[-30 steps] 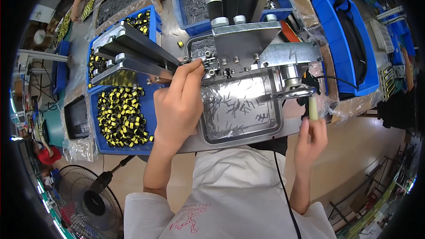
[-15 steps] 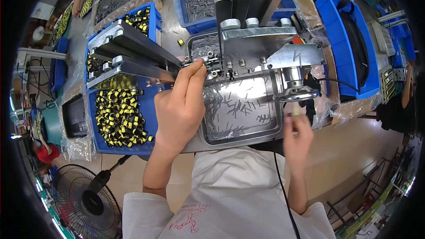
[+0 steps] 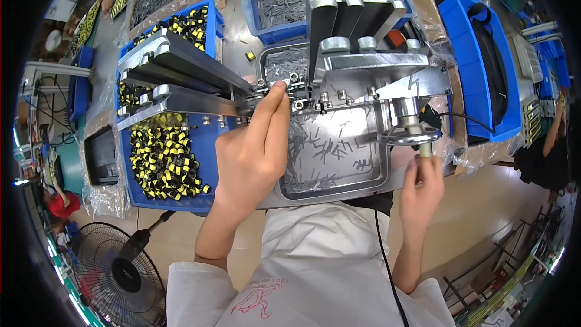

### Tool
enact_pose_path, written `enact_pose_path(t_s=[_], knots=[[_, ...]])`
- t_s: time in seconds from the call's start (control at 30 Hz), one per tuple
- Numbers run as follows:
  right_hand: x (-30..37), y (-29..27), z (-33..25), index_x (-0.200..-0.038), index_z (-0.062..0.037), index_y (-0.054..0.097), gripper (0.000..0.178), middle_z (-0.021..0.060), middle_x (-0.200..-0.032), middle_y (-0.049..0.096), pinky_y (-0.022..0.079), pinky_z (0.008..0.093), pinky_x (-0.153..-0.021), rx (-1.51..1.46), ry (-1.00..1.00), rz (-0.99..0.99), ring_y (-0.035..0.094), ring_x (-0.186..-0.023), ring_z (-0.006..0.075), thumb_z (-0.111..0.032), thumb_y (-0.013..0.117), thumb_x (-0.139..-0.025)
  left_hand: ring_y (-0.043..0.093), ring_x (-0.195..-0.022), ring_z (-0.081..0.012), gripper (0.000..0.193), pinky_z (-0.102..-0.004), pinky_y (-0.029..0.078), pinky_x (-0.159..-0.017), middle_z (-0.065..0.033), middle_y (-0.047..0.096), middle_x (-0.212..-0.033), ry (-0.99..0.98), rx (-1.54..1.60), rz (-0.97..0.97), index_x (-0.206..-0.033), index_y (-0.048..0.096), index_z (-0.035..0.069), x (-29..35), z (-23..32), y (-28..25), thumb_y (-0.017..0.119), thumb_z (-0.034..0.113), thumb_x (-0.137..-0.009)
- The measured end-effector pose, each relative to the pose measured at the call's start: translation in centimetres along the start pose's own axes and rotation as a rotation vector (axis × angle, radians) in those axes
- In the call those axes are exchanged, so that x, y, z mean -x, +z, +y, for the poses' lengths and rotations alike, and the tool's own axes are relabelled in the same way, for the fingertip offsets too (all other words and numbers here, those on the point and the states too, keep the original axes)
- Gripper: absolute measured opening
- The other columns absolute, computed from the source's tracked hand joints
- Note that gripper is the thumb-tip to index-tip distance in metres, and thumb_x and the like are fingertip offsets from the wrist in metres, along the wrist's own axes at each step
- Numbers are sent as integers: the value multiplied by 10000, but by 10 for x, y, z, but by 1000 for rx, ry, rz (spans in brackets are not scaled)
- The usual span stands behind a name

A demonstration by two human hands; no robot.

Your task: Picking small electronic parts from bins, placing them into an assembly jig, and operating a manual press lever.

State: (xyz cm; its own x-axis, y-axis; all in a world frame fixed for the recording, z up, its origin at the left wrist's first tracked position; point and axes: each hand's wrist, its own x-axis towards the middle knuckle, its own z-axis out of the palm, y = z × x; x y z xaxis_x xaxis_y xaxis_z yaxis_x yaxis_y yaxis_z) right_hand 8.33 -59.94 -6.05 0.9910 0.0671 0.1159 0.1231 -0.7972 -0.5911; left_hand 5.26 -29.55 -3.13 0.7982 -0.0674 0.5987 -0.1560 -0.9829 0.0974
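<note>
A metal hand-cranked fixture (image 3: 387,88) spans the bench, with tall slotted plates on its left and right sides. My left hand (image 3: 251,157) reaches up to its middle, fingers pressed together and tips on a small metal block (image 3: 295,92); whatever they pinch is hidden. On the right, my right hand (image 3: 422,191) is closed round the pale crank handle (image 3: 425,149) of a shiny handwheel (image 3: 413,135). Beneath the fixture lies a steel tray (image 3: 369,178) with scattered thin grey strips (image 3: 330,148).
A blue bin (image 3: 209,197) at left holds many small yellow-and-black parts (image 3: 163,166). Behind stands a blue bin (image 3: 257,33) of grey strips. At right are a blue bin (image 3: 463,42) and a black cable (image 3: 463,115). A fan (image 3: 121,269) stands lower left.
My right hand has swung to the right with the crank handle. The fixture's right-hand plates have shifted slightly right. My left fingertips stay at the middle block.
</note>
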Motion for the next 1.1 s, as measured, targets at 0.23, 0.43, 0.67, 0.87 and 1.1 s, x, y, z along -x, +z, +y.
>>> enact_pose_path(t_s=[0.23, 0.43, 0.67, 0.87, 1.1], knots=[[-1, 11, 15, -978, 28, 612, 144, 144, -982, 627, 507, 344, -632, -142, -26, -102, 645, -724, 230, -96, 612, -1051, 577, -505, -95, 210, -254, 453, -449, -240, 767, -1217, 18, -41, -15, -1034, 749, -141, 0, 5, -1, 734, -85, -832], [-32, 9, 15, -1282, -25, 507, 227, 80, -978, 640, 507, 280, -618, -757, 374, -100, 623, -746, 129, -182, 540, -1122, 504, -455, -83, 234, -249, 402, -414, -259, 762, -1227, -9, -178, -70, -1053, 754, -138, 0, 20, 2, 717, -67, -833], [-58, 15, 24, -1286, -2, 574, 358, 27, -780, 600, 363, 232, -483, -539, 350, -222, 513, -589, 54, -331, 562, -1145, 367, -398, -40, 303, -252, 321, -373, -381, 686, -1336, -127, -101, -132, -669, 409, 91, 15, 41, 9, 617, 37, -883], [-55, 26, 16, -1009, -122, 575, 39, -11, -706, 587, 282, 219, -390, -611, 622, -38, 434, -457, 51, -156, 593, -1007, 347, -376, -90, 360, -269, 319, -361, -439, 638, -1357, -101, -144, -145, -654, 429, 54, 15, 43, 13, 717, 146, -850], [-55, 26, 37, -1022, -121, 581, 93, -14, -639, 547, 259, 230, -373, -455, 423, -147, 422, -439, 50, -197, 552, -1067, 448, -419, -117, 148, -275, 381, -389, -360, 696, -1324, -145, -73, -138, -825, 596, -14, 3, 35, -5, 711, 64, -876]])
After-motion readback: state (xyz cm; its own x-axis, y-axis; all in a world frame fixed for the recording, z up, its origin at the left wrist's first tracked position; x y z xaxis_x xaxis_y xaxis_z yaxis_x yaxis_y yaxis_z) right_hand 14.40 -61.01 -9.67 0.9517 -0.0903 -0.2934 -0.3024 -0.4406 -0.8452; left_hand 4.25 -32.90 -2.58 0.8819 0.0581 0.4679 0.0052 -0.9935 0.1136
